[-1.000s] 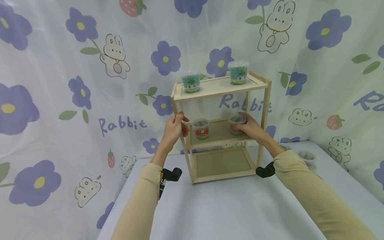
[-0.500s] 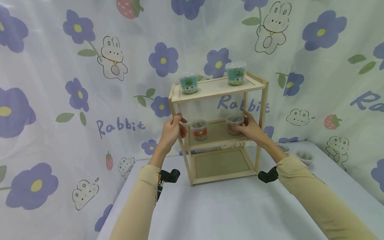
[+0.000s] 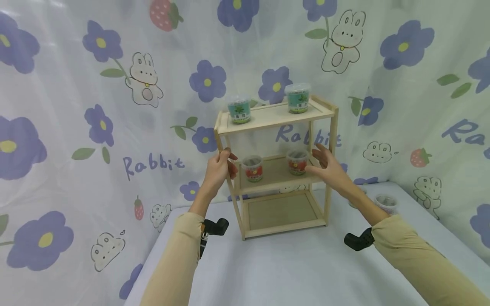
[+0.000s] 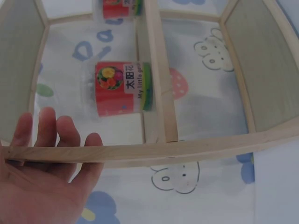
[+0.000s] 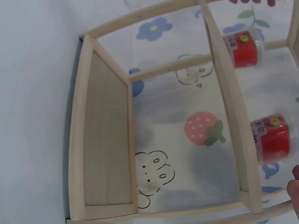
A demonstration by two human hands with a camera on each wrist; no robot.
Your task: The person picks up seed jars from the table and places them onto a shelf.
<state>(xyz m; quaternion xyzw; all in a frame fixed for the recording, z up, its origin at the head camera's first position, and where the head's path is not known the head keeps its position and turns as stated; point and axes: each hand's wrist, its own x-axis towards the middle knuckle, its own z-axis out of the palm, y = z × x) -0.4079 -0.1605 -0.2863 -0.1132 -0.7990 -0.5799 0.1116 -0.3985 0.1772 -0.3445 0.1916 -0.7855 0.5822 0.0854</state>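
Observation:
A three-tier wooden shelf [image 3: 284,185] stands on the table. My left hand [image 3: 219,170] holds its front left post, and in the left wrist view the fingers [image 4: 67,133] reach past the post. Two clear plastic cups with red flower labels sit upright on the middle tier: a left cup [image 3: 253,171] near my left hand and a right cup [image 3: 297,163]. Beside the right cup is my right hand [image 3: 330,170], fingers spread and holding nothing; whether the thumb touches the cup I cannot tell. The right wrist view catches only an edge of this hand [image 5: 294,186].
Two lidded cups with teal labels, a left one [image 3: 239,111] and a right one [image 3: 297,100], stand on the top tier. More cups, one of them a clear cup [image 3: 386,203], stand on the white table [image 3: 291,272] at right, partly behind my right forearm. A patterned curtain [image 3: 160,127] hangs behind.
My right hand has let go of the right red-labelled cup, its fingers opening and drawing back to the right. The cup stays on the middle tier. My left hand keeps its hold.

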